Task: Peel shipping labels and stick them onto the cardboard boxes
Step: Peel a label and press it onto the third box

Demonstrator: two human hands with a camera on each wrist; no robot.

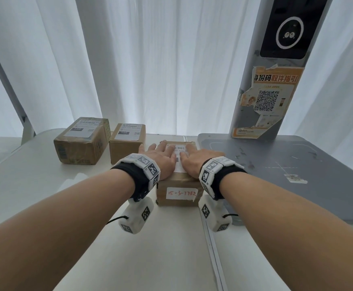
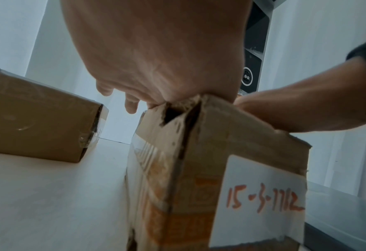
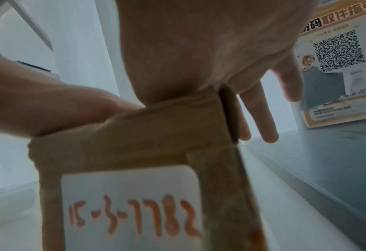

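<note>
A small cardboard box [image 1: 178, 183] stands at the table's middle, with a white tag reading 15-3-7782 [image 1: 180, 194] on its near face. On its top lies a white shipping label [image 1: 180, 153] with a barcode. My left hand [image 1: 160, 158] lies flat on the left part of the box top, fingers straight. My right hand [image 1: 194, 159] lies flat on the right part, pressing on the label. The left wrist view shows the palm [image 2: 156, 59] on the box's torn corner [image 2: 177, 112]. The right wrist view shows straight fingers [image 3: 263, 115] reaching past the box's [image 3: 135, 135] right edge.
Two more cardboard boxes, one larger [image 1: 81, 141] and one smaller [image 1: 127, 141], stand at the back left, each with a label on top. A grey platform [image 1: 287, 171] with a post and an orange QR poster [image 1: 270, 101] fills the right. White curtains hang behind.
</note>
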